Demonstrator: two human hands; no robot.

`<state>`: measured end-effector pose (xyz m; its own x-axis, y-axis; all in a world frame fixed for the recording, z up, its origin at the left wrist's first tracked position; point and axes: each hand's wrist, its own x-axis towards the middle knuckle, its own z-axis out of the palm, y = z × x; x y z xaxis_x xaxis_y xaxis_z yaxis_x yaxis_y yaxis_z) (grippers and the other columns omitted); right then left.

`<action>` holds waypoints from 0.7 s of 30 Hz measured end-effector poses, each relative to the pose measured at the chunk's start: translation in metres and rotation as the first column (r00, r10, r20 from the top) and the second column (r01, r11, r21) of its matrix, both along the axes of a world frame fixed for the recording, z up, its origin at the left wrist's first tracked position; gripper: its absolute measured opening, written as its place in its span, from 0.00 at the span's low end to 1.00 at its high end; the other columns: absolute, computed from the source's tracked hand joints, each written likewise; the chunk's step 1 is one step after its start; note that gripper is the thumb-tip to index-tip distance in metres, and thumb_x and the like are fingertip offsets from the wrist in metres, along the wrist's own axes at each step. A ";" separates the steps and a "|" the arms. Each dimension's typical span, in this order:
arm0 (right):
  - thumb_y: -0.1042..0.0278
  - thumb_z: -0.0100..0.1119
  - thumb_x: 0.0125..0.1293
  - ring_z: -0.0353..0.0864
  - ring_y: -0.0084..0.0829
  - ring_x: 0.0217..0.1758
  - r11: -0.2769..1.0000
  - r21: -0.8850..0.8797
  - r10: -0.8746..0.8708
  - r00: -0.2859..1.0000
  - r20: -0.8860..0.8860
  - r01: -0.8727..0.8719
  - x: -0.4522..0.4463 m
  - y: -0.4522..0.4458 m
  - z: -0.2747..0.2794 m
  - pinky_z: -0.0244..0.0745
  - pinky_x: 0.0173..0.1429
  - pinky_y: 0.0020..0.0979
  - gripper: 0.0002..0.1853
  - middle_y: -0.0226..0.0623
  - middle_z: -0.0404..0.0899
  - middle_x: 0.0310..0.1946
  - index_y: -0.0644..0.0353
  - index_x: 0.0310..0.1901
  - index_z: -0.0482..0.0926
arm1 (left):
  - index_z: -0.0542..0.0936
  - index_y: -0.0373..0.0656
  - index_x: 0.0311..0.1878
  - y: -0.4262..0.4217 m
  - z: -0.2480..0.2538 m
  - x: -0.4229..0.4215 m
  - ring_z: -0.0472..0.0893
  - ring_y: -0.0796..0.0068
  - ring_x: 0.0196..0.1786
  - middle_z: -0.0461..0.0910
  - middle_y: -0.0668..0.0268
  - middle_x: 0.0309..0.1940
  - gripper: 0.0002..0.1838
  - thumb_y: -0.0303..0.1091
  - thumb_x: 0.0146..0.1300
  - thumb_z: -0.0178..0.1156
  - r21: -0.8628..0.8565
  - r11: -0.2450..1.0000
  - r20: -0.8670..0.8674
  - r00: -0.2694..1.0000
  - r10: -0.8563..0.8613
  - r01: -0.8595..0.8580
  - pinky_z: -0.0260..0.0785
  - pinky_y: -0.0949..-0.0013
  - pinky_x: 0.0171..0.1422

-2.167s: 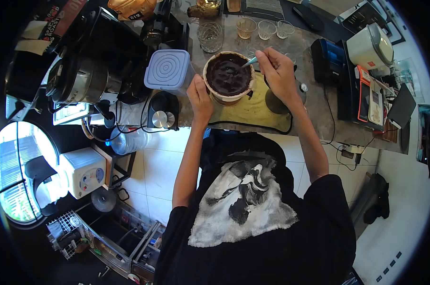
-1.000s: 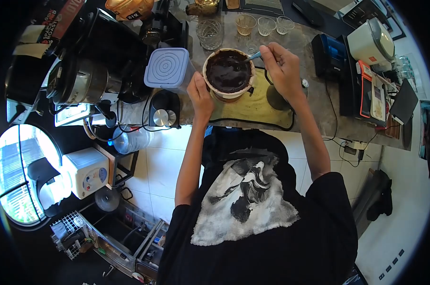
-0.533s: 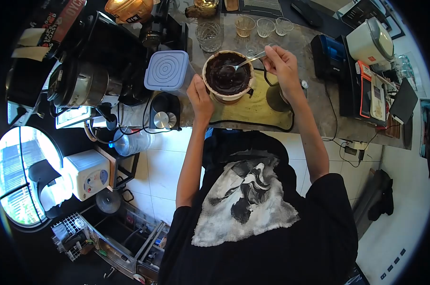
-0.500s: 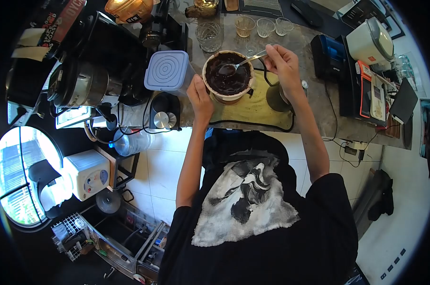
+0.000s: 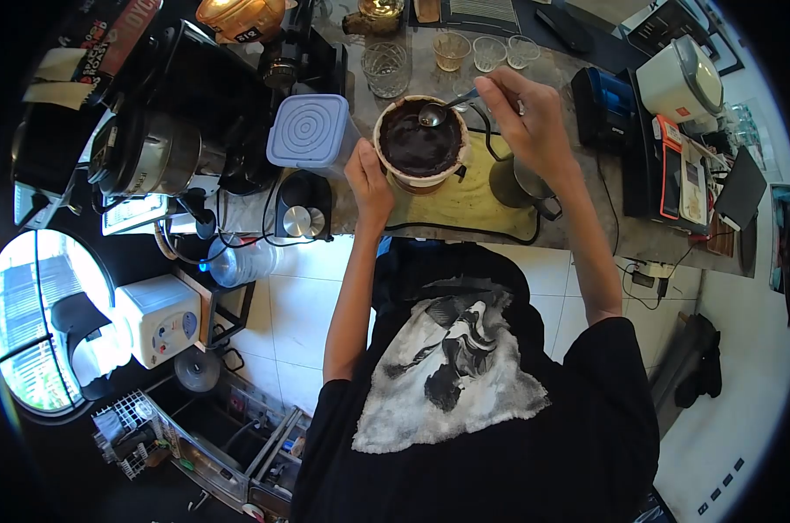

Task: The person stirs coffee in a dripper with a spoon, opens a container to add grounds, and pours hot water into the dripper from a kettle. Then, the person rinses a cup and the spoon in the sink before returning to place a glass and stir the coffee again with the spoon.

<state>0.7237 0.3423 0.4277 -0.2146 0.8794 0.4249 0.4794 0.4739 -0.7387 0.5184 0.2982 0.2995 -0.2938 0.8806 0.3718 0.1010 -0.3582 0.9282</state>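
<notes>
A pale cloth coffee filter (image 5: 422, 181) holds dark, wet coffee grounds (image 5: 412, 150) with a glossy surface. My left hand (image 5: 371, 185) is closed against its left side, thumb up near the rim. Above the far right part of the filter, my right hand (image 5: 534, 122) pinches the handle of a metal spoon (image 5: 432, 115). The spoon's bowl is over the grounds; whether it touches them I cannot tell. What stands under the filter is mostly hidden. A metal pitcher (image 5: 513, 183) is on the yellow-green mat (image 5: 447, 213), below my right wrist.
A lidded container (image 5: 308, 131) stands left of my left hand, with a black device with round metal knobs (image 5: 299, 220) below it. Behind the filter are a cut-glass tumbler (image 5: 384, 70) and several small glasses (image 5: 489, 54). A cable (image 5: 617, 200) runs down the counter's right side.
My right hand has moved slightly right, and the spoon's bowl has shifted up toward the filter's far rim. The surface of the grounds looks smoother. My left hand has stayed in place.
</notes>
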 end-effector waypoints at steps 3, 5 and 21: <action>0.64 0.57 0.69 0.59 0.27 0.18 0.999 0.029 0.041 0.995 0.087 -0.044 -0.002 0.002 -0.001 0.59 0.26 0.32 0.13 0.38 0.65 0.15 0.68 0.33 0.76 | 0.61 0.38 0.25 0.001 -0.002 -0.001 0.57 0.83 0.28 0.58 0.72 0.20 0.22 0.40 0.77 0.39 -0.002 1.000 0.006 1.000 0.006 -0.006 0.52 0.71 0.29; 0.64 0.57 0.69 0.59 0.30 0.18 0.998 0.019 0.059 0.992 0.113 -0.061 -0.001 0.002 -0.006 0.59 0.26 0.33 0.14 0.40 0.65 0.15 0.68 0.33 0.75 | 0.61 0.38 0.26 0.001 -0.002 -0.001 0.57 0.83 0.27 0.58 0.72 0.20 0.22 0.39 0.77 0.39 -0.004 1.000 0.001 1.000 0.007 -0.007 0.52 0.71 0.29; 0.62 0.55 0.71 0.59 0.12 0.19 0.864 -0.484 -0.076 0.915 -0.397 -0.138 0.003 0.015 -0.061 0.52 0.25 0.20 0.16 0.21 0.67 0.17 0.60 0.25 0.75 | 0.62 0.38 0.26 0.000 -0.002 -0.001 0.57 0.83 0.28 0.58 0.71 0.20 0.21 0.39 0.77 0.40 -0.008 1.000 0.003 1.000 0.013 -0.013 0.51 0.70 0.29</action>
